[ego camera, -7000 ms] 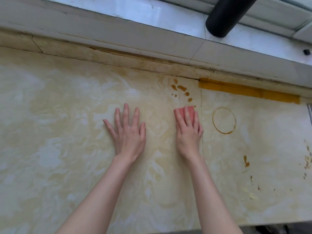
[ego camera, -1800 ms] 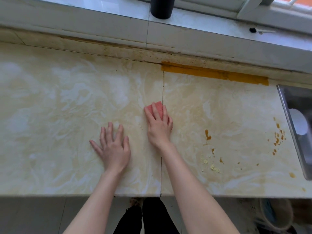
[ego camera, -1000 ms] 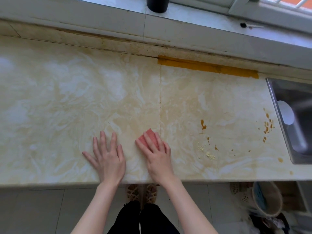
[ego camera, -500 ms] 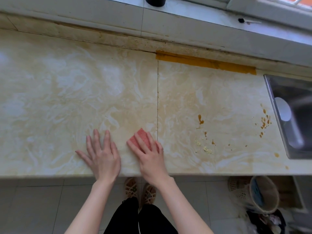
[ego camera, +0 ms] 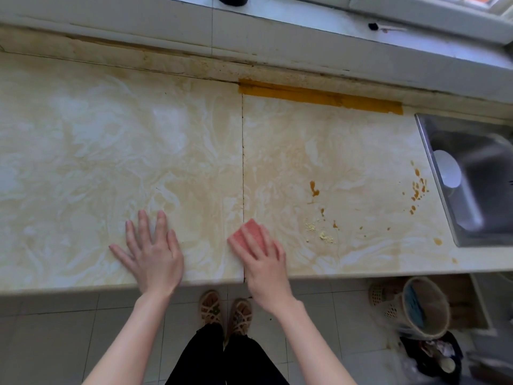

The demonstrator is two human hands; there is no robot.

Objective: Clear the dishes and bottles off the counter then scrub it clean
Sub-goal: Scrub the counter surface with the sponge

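Two hands at the front edge of the counter (ego camera: 111, 140): left hand (ego camera: 151, 258) spread flat, right hand (ego camera: 266, 270) pressing straight fingers onto the pink sponge (ego camera: 245, 232).

The left hand (ego camera: 151, 257) lies palm down, fingers straight and spread wide. The right hand (ego camera: 263, 262), just right of it and apart, presses palm down with fingers straight and close together.

Bare forearms (ego camera: 133, 337), black trousers (ego camera: 222, 359), woven sandals (ego camera: 212, 308)

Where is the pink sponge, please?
Head view: the pink sponge lies under the right hand near the front edge of the counter, across its seam.
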